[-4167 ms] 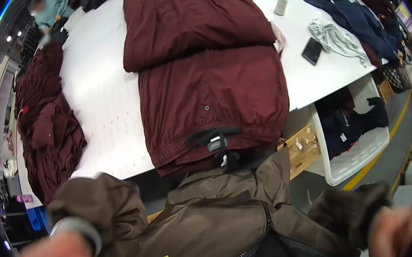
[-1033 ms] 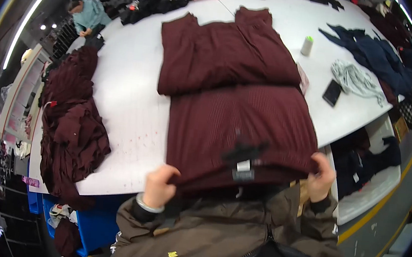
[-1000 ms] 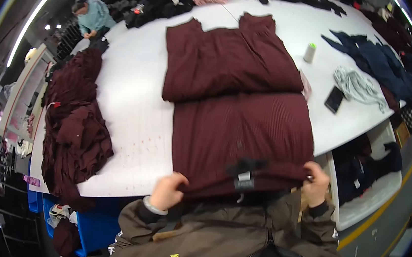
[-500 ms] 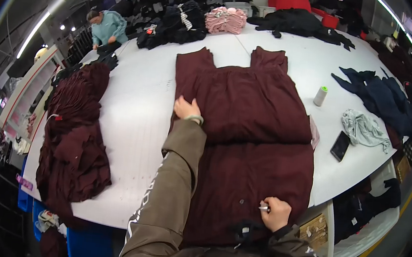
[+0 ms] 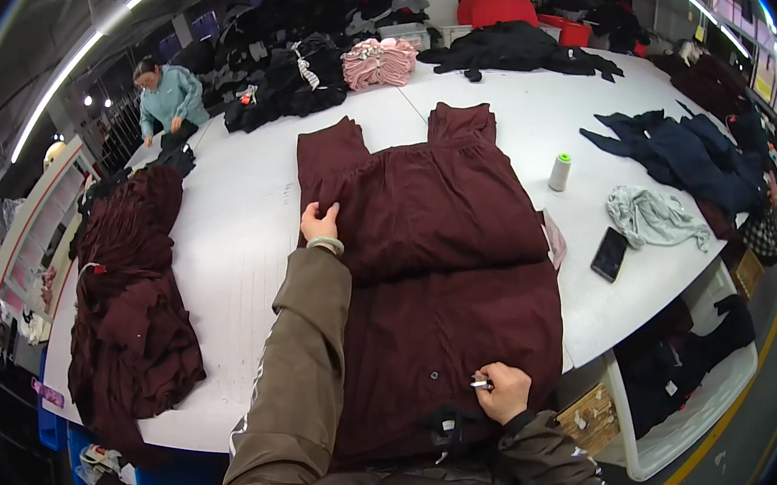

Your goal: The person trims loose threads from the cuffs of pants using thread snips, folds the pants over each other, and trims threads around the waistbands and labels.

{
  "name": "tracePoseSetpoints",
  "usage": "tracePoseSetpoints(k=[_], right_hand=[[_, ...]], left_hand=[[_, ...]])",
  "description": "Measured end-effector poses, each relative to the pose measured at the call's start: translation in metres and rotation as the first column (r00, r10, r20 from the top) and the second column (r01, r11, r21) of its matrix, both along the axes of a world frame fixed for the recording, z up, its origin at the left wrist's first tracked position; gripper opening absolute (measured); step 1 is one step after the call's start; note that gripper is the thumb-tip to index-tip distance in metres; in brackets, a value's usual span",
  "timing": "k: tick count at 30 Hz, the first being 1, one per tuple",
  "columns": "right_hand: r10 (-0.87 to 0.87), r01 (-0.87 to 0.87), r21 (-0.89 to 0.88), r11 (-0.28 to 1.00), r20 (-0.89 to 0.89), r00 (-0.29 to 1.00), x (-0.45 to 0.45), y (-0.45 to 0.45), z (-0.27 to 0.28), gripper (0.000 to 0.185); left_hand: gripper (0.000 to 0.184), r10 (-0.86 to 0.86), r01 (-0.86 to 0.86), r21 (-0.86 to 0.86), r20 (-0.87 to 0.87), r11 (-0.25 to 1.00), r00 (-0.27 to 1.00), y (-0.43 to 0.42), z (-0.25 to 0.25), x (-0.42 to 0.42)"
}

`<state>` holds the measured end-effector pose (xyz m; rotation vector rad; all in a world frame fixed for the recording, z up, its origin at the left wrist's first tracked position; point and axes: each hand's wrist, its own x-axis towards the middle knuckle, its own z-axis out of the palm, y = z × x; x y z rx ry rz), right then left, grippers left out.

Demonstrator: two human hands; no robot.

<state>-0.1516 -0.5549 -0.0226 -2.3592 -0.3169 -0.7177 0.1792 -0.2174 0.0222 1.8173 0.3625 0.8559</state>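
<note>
A thick maroon garment stack (image 5: 456,319) lies in front of me, its upper part folded over and two narrow ends pointing away. My left hand (image 5: 321,227) is at the stack's left edge, fingers curled and pinching the cloth. Low on the stack's right side rests my right hand (image 5: 503,394), closed around a small, slim whitish tool (image 5: 481,383) whose kind I cannot make out. A small round grey spot (image 5: 435,375) shows on the cloth left of that tool. Below it lies a black item with a white label (image 5: 448,425).
A bundled maroon pile (image 5: 134,312) lies left on the white table (image 5: 245,182). To the right are a thread cone (image 5: 560,173), a phone (image 5: 608,254), a pale grey cloth (image 5: 657,219) and navy garments (image 5: 696,155). A co-worker (image 5: 168,98) handles dark cloth at the far left.
The view has shifted, so most things sit further left. My left fingers have drawn together on the maroon cloth, and its upper end looks more slanted. My right hand still holds the tool.
</note>
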Motion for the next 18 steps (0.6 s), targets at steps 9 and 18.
tracePoseSetpoints(k=[9, 18], right_hand=[[0.401, 0.314, 0.928, 0.202, -0.37, 0.838, -0.035, -0.059, 0.041, 0.019], [0.233, 0.279, 0.903, 0.328, -0.364, 0.902, -0.123, -0.069, 0.013, 0.039]], left_hand=[[0.033, -0.754, 0.754, -0.023, -0.061, 0.657, 0.654, 0.019, 0.018, -0.341], [0.036, -0.463, 0.546, 0.305, -0.304, 0.78, 0.832, -0.025, 0.029, -0.45]])
